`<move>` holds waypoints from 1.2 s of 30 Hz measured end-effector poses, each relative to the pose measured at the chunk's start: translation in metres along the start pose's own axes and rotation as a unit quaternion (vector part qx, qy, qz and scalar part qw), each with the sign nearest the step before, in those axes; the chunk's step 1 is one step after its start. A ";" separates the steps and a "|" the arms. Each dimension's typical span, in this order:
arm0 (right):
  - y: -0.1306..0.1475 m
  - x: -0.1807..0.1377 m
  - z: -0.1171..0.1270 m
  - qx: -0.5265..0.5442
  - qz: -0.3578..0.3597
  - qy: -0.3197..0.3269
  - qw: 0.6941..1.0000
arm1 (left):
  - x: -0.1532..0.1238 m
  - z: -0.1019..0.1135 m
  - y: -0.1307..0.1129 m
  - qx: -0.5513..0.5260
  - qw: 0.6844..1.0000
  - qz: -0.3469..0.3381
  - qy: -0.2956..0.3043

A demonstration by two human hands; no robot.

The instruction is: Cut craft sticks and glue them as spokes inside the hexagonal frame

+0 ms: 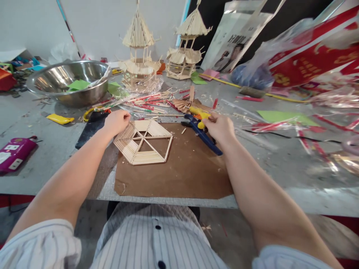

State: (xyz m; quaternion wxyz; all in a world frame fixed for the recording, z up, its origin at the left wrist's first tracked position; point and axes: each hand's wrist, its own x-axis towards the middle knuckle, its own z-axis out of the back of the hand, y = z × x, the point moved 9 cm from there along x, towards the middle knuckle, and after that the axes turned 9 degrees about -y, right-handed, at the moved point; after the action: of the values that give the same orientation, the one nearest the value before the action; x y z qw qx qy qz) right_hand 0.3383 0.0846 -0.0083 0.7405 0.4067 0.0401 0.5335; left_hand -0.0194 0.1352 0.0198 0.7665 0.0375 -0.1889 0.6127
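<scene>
A flat hexagonal frame of thin wooden sticks (143, 137) lies on a brown board (179, 179), with some of its sections filled by rows of sticks. At the frame's upper left corner, my left hand (117, 122) is closed in a pinch; whatever is between the fingertips is too small to make out. My right hand (220, 127) is closed around a yellow glue gun (198, 113), its nozzle towards the left. Just under the glue gun lies a pair of blue-handled cutters (209, 141). A short stick piece (183, 131) rests on the board between the hands.
Two stick-built pagodas (140, 63) stand at the back. A steel bowl (70, 84), a yellow utility knife (60, 119), a dark phone (91, 129) and a purple power strip (17, 154) are at left. Loose sticks (148, 102) and plastic bags (308, 56) clutter the table.
</scene>
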 end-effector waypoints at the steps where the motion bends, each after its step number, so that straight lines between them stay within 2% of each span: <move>1: 0.003 -0.001 0.004 -0.040 0.005 -0.013 0.999 | 0.000 -0.001 -0.001 -0.006 1.000 -0.002 0.002; 3: 0.010 -0.004 0.007 -0.082 0.013 -0.021 0.996 | 0.002 -0.004 -0.002 -0.013 1.000 -0.004 0.007; 7: 0.014 -0.007 0.002 -0.070 0.016 -0.004 0.997 | 0.011 -0.006 -0.004 -0.001 1.000 -0.023 0.008; 10: 0.016 -0.007 0.004 -0.075 0.020 -0.026 0.997 | 0.023 -0.005 -0.007 0.024 0.999 -0.038 0.001; 15: 0.038 -0.013 0.015 -0.061 0.101 -0.084 0.989 | 0.045 -0.008 -0.023 0.083 0.993 -0.083 -0.004; 20: 0.053 -0.020 0.017 -0.031 0.169 -0.105 0.980 | 0.061 -0.026 -0.040 0.169 0.976 -0.129 0.053; 26: 0.064 -0.027 0.019 -0.023 0.228 -0.125 0.965 | 0.066 -0.046 -0.055 0.229 0.948 -0.190 0.112; 36: 0.070 -0.033 0.014 -0.008 0.239 -0.110 0.965 | 0.067 -0.053 -0.058 0.245 0.938 -0.226 0.094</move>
State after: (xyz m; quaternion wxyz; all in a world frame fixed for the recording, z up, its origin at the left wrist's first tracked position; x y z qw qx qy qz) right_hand 0.2782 0.0568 0.0339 0.5941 0.4548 -0.1444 0.6476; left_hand 0.0610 0.1975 0.0034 0.8662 0.2078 0.0532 0.4512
